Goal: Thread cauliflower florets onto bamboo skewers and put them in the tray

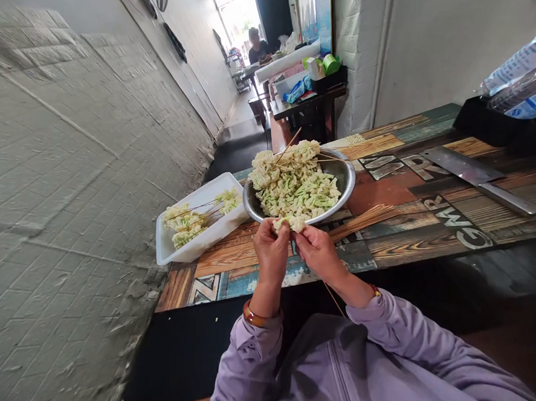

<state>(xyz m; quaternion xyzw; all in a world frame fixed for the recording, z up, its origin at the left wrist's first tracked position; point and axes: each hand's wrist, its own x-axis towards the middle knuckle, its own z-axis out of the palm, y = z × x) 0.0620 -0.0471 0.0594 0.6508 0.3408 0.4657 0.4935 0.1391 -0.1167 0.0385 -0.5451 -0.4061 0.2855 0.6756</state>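
My left hand (271, 252) pinches pale cauliflower florets (292, 223) just in front of the metal bowl (349, 186). Close beside it, my right hand (319, 252) is closed, with a thin bamboo skewer (333, 298) running down below it toward my lap. The skewer's upper end is hidden by the fingers and florets. Loose cauliflower pieces (301, 195) fill much of the bowl, and skewered cauliflower (266, 169) rests across its far side. To the right of my hands lies a bundle of bare bamboo skewers (369, 220).
Left of the bowl, a white plastic tray (216, 237) holds more skewered cauliflower. A cleaver (480, 178) lies on the patterned table (407, 243) at right, near plastic-wrapped packages (522, 82). A brick-patterned wall (68, 194) rises at left. A person (259, 48) sits in the background.
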